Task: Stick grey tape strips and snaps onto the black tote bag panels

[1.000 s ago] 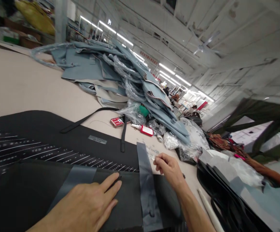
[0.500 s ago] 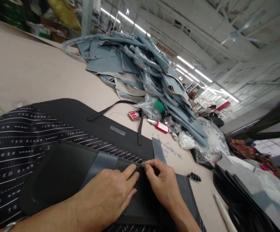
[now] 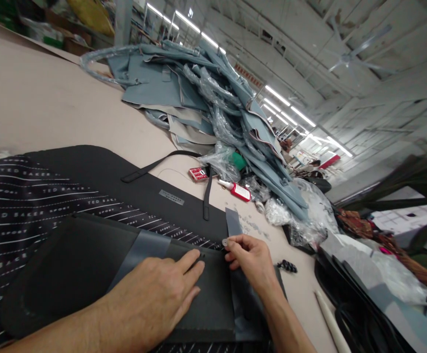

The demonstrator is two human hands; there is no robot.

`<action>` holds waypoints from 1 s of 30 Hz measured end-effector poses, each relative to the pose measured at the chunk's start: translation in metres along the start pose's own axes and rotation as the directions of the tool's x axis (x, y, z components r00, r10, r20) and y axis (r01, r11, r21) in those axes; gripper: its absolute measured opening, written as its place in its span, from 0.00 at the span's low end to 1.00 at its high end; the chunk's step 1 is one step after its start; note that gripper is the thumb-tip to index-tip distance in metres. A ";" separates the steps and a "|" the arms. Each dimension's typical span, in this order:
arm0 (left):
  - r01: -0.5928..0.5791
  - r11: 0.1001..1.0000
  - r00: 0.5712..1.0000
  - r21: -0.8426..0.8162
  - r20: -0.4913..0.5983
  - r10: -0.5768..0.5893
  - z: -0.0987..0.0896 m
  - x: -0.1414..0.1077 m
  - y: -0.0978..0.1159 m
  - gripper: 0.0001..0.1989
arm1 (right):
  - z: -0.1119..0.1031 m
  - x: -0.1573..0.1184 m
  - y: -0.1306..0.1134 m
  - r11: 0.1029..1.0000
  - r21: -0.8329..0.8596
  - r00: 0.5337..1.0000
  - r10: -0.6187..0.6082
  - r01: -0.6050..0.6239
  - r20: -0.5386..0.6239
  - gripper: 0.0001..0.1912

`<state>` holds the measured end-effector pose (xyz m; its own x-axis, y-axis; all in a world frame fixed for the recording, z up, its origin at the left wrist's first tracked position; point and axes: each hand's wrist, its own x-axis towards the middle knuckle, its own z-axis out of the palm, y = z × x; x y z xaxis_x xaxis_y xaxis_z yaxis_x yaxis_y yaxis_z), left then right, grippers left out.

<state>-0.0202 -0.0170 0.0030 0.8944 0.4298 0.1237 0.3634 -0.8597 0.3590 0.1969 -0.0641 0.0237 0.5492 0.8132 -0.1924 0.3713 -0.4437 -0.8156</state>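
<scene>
My left hand [image 3: 158,289] rests on a dark flat panel [image 3: 66,260], fingers stretched out near its upper edge. Two small dark marks show by the fingertips. A grey-blue strip [image 3: 142,250] crosses the panel beside this hand. Between thumb and forefinger, my right hand [image 3: 252,257] pinches a small round washer [image 3: 225,242], just above the panel's edge. Beneath lies black lining fabric [image 3: 3,206] printed with white lines and TED BAKER lettering. It joins a black bag piece [image 3: 84,164] with a small label plate [image 3: 171,197] and two thin straps [image 3: 150,166].
Small round discs [image 3: 252,225] lie scattered beyond my right hand. A red-and-white glue bottle [image 3: 237,190] and a red box [image 3: 198,174] lie near a heap of blue bags [image 3: 199,93]. At right are a black coil [image 3: 287,266], a pale stick [image 3: 329,318] and stacked black pieces [image 3: 360,294].
My right hand has lifted slightly off the panel's edge, bringing the washer into clear sight. My left hand stays on the panel. The whole view has shifted a little.
</scene>
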 end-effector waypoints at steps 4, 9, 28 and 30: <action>0.000 1.000 1.000 -0.011 0.000 0.000 -0.002 0.001 0.000 0.18 | -0.002 0.005 0.001 0.994 0.093 0.998 0.062 -0.063 0.013 0.16; -0.002 1.000 1.000 -0.021 0.010 0.002 -0.002 0.001 0.000 0.18 | -0.002 0.008 0.001 0.985 0.146 0.996 0.089 -0.089 0.006 0.16; 0.001 1.000 1.000 -0.010 -0.028 -0.001 0.004 0.001 -0.001 0.18 | -0.009 0.009 -0.005 0.802 -0.550 0.973 -0.191 0.230 0.129 0.09; 0.004 1.000 1.000 -0.014 -0.018 -0.004 0.002 0.001 0.000 0.18 | -0.008 0.008 -0.007 0.793 -0.552 0.967 -0.208 0.256 0.149 0.08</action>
<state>-0.0192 -0.0173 0.0014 0.8881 0.4382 0.1390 0.3632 -0.8541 0.3723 0.2041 -0.0576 0.0325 0.3417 0.9347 -0.0976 0.8488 -0.3515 -0.3949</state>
